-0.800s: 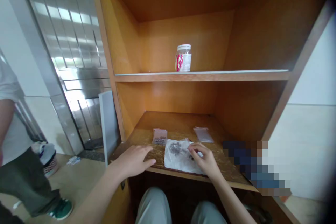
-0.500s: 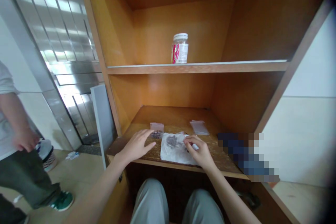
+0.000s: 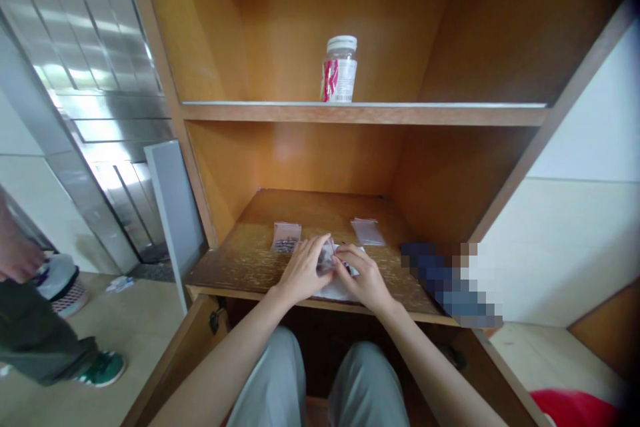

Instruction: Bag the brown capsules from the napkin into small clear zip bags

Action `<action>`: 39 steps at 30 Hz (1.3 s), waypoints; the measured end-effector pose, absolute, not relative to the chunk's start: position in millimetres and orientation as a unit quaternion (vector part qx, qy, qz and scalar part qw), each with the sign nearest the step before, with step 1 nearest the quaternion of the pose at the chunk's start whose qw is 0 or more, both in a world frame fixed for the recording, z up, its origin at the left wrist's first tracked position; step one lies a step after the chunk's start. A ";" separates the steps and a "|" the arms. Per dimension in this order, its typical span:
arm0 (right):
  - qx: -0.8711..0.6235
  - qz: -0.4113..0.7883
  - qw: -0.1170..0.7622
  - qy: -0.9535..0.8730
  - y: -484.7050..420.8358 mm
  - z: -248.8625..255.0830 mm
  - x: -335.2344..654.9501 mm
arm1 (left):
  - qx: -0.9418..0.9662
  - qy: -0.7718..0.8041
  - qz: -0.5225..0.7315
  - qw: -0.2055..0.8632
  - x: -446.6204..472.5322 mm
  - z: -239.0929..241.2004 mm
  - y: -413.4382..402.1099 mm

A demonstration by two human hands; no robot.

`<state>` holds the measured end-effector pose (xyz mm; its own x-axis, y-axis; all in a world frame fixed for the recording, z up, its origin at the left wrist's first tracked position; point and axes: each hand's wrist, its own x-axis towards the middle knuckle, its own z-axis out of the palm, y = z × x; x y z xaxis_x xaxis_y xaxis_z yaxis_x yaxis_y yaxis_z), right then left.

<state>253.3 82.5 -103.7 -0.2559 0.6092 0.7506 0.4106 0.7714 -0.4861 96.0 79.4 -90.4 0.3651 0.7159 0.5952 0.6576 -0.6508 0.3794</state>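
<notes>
On the worn wooden shelf point(image 3: 225, 260), my left hand point(image 3: 303, 271) curves its fingers and thumb round a small clear plastic bag point(image 3: 326, 255). My right hand point(image 3: 364, 278) pinches at the bag's right edge, fingertips close to the left hand's. What lies inside the bag is too small to tell. Beneath both hands is a white sheet point(image 3: 336, 291), mostly covered by them, with a few dark bits near the right fingers. Left of the hands rests a plastic bag of small dark pieces point(image 3: 287, 239). Behind the right hand lie flat clear bags point(image 3: 369, 232).
A white-capped jar point(image 3: 341, 70) stands on the upper shelf board point(image 3: 360, 113). Dark blue cloth, partly pixelated point(image 3: 440, 280), hangs at the right shelf edge. A person in dark trousers point(image 3: 40, 340) stands at left. A grey panel point(image 3: 175, 213) leans by the cabinet.
My left hand has moved right from open space onto the small clear bag, meeting my right hand over the white sheet. The view has shifted slightly.
</notes>
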 end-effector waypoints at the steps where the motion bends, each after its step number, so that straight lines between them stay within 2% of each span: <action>1: -0.321 0.107 0.513 -0.789 83.1 -100.3 252.5 | 0.823 0.422 0.378 0.032 95.0 -89.0 79.8; 7: -0.299 0.185 0.483 -0.802 88.0 -81.2 243.4 | 0.801 0.478 0.359 -0.016 87.0 -80.3 80.0; 18: -0.298 0.250 0.448 -0.805 105.3 -74.1 239.0 | 0.782 0.503 0.364 -0.063 76.6 -81.7 84.0; 22: -0.321 0.251 0.460 -0.789 110.4 -80.2 245.2 | 0.781 0.492 0.385 0.001 71.8 -93.2 87.1; 30: -0.396 0.216 0.447 -0.773 119.1 -93.3 254.6 | 0.763 0.429 0.426 0.230 64.7 -102.8 93.2; 39: -0.443 0.143 0.367 -0.805 121.9 -98.7 257.5 | 0.741 0.430 0.446 0.258 61.2 -103.8 93.5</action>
